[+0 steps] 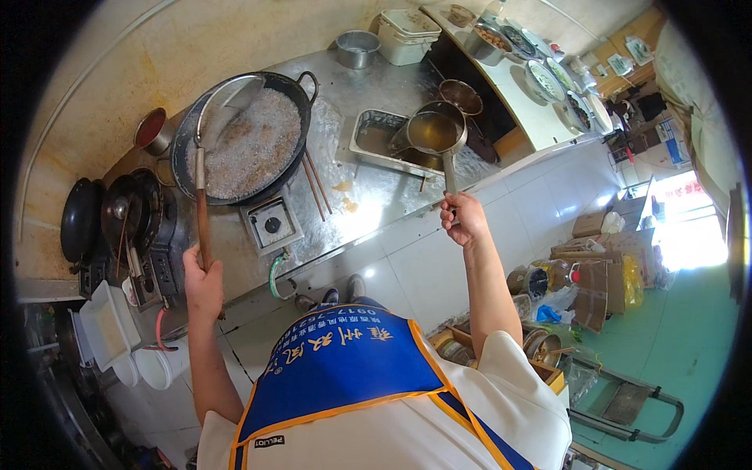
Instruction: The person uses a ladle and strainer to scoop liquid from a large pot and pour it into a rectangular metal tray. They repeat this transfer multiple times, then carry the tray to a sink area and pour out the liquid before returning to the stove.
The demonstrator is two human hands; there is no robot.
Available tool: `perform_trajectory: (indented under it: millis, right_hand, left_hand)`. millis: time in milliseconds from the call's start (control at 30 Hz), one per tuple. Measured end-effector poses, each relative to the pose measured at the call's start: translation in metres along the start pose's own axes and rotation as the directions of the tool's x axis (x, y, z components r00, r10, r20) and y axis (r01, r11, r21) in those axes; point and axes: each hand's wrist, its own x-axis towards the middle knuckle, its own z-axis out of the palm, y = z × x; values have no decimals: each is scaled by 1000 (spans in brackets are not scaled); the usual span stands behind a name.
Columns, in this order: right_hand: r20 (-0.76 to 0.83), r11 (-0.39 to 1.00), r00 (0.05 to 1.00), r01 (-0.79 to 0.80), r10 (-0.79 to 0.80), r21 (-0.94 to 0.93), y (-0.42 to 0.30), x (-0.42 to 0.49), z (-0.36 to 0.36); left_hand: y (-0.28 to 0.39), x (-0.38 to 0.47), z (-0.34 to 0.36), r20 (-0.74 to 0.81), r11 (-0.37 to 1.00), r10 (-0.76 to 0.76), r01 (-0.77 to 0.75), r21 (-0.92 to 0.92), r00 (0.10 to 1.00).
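Note:
My left hand grips the wooden handle of a round mesh skimmer. Its wire head lies over the far left part of a large black two-handled wok, at the surface of foaming oil. Brownish food shows dimly through the foam. In my right hand is the handle of a metal saucepan holding a clear yellowish liquid. The saucepan is above the right part of a rectangular metal tray with some liquid in it; whether they touch, I cannot tell.
Long chopsticks lie beside the wok, near a stove control knob. A metal pot with red contents stands left of the wok. Black pans are farther left. Filled plates line a side counter. A green hose hangs at the counter's edge.

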Motion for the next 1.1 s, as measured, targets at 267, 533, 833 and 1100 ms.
perform_trajectory:
  millis: [267,533,833,1100]
  right_hand:
    - [-46,993,996,72,-77,-89,1,3,-4]
    - [-88,974,989,100,-120,-205,5,6,-4]
    - [-138,921,969,144,-205,-362,21,16,-6]
    - [-153,672,914,155,-375,-724,30,16,-11]
  left_hand:
    - [-22,0,24,-98,925,106,-62,374,989]
    - [-39,2,27,-87,850,211,-139,509,974]
    - [-23,-13,61,104,502,692,-579,642,714]
    - [-40,56,142,350,429,453,-544,721,820]
